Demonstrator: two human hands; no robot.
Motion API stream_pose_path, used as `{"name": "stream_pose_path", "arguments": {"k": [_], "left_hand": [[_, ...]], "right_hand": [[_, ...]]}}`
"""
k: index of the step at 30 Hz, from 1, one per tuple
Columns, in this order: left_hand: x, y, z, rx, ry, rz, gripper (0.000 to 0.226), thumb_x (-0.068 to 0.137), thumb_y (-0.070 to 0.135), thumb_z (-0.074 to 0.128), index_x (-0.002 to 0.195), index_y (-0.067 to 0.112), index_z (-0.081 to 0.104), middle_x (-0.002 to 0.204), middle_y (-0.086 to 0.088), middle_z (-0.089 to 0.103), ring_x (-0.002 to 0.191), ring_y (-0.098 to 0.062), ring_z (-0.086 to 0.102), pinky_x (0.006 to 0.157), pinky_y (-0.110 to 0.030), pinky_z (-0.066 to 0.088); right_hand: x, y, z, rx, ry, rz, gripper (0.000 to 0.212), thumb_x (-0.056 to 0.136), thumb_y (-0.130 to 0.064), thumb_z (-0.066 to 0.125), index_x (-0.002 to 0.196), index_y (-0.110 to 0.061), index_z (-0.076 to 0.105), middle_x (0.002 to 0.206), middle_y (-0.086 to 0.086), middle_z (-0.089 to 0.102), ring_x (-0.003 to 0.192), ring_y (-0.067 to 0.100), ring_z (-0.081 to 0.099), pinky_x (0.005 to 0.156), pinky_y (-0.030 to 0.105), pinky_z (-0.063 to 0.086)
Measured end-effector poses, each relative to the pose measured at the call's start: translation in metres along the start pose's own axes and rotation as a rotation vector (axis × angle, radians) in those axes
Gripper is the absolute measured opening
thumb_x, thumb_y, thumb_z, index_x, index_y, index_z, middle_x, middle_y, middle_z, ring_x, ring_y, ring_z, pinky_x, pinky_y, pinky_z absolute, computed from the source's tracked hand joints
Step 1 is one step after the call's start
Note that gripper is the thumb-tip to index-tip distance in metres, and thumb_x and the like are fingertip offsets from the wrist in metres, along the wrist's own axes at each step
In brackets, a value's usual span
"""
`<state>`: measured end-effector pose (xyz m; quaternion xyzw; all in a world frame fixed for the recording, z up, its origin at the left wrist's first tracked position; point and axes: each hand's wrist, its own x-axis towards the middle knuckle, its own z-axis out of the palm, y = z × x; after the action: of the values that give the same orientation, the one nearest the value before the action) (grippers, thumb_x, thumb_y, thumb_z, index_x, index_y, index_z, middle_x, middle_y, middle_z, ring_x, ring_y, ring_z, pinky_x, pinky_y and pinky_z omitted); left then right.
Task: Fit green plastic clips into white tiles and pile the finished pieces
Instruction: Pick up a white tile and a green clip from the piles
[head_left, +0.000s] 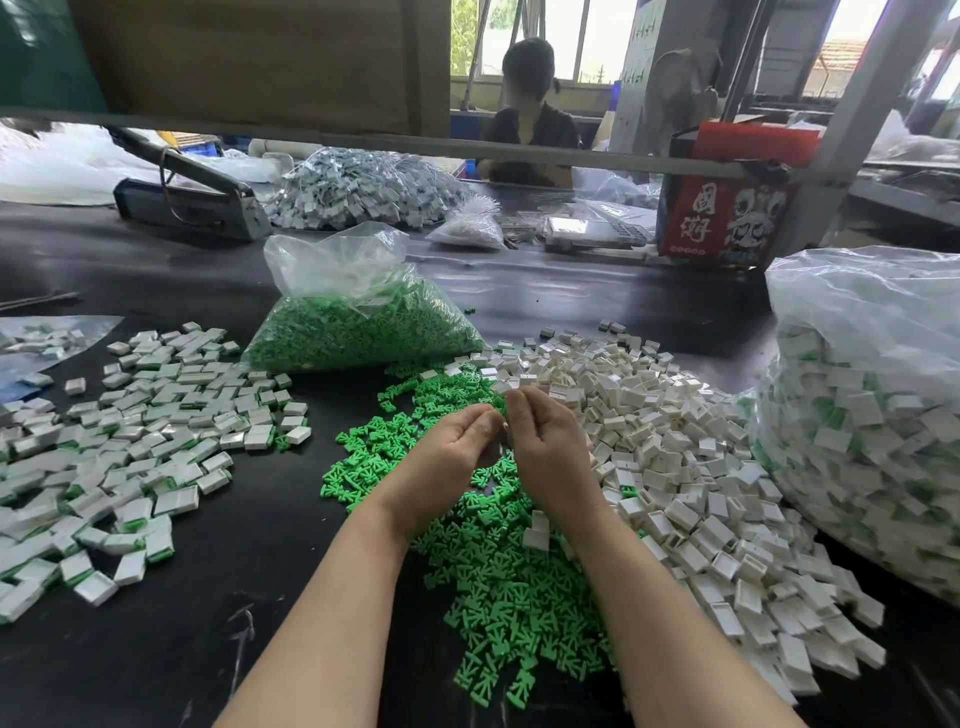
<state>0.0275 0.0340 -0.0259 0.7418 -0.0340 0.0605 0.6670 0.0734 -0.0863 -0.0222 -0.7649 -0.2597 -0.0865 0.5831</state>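
**A:** Both hands meet mid-table, left hand (457, 441) and right hand (545, 447) with fingers curled, tips touching. What they're pinching, can't tell, it's hidden between the fingers.

**B:** Probably a clip going into a tile. Loose green plastic clips (493, 587) sit right under the wrists, hollow white plastic tiles (691, 483) just right, finished green-edged white pieces (130, 441) piled left.

**A:** They look light, stiff and a bit slick. I'd pinch a tile by its edges.

**B:** Clear bag of green clips (358, 322) behind; far stuff is blurry.
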Motion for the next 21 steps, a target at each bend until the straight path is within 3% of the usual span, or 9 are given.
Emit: {"name": "stream_pose_path", "arguments": {"k": [5,9,13,18,21], "left_hand": [[0.000,0.002,-0.001,0.035,-0.016,0.009,0.027,0.107,0.020,0.039,0.101,0.002,0.057,0.067,0.014,0.046,0.064,-0.001,0.041,0.060,-0.013,0.040],[-0.001,-0.001,-0.001,0.087,-0.005,-0.017,0.025,0.106,0.023,0.040,0.093,0.015,0.059,0.068,0.012,0.050,0.063,-0.002,0.044,0.053,-0.013,0.041],[0.002,-0.007,-0.004,0.178,0.006,-0.010,0.028,0.106,0.025,0.040,0.085,0.018,0.057,0.067,0.009,0.044,0.063,-0.009,0.038,0.059,-0.024,0.036],[0.000,-0.006,-0.004,0.121,-0.010,-0.033,0.031,0.103,0.031,0.041,0.082,0.033,0.064,0.066,0.020,0.050,0.065,-0.003,0.044,0.059,-0.017,0.040],[0.001,-0.005,-0.005,0.088,-0.041,-0.045,0.028,0.098,0.038,0.043,0.095,0.020,0.065,0.084,0.000,0.053,0.081,-0.014,0.047,0.074,-0.028,0.043]], "right_hand": [[0.001,0.002,-0.003,-0.054,-0.065,0.006,0.036,0.103,-0.023,0.043,0.077,-0.001,0.054,0.063,0.002,0.051,0.061,0.020,0.046,0.060,0.045,0.043],[0.000,0.005,-0.003,-0.190,-0.055,-0.004,0.038,0.103,-0.027,0.043,0.070,-0.012,0.053,0.061,0.001,0.055,0.058,0.021,0.050,0.057,0.043,0.042],[0.001,0.007,-0.003,-0.273,-0.081,-0.002,0.038,0.104,-0.026,0.041,0.071,-0.012,0.054,0.062,0.001,0.055,0.059,0.021,0.049,0.059,0.045,0.043],[0.002,0.004,-0.007,-0.186,-0.136,0.036,0.044,0.105,-0.023,0.038,0.066,-0.006,0.049,0.057,0.000,0.047,0.056,0.018,0.041,0.059,0.047,0.039],[0.004,0.004,-0.009,-0.037,-0.198,0.126,0.042,0.105,-0.023,0.039,0.065,-0.012,0.047,0.059,0.002,0.043,0.061,0.019,0.038,0.061,0.043,0.032]]}}
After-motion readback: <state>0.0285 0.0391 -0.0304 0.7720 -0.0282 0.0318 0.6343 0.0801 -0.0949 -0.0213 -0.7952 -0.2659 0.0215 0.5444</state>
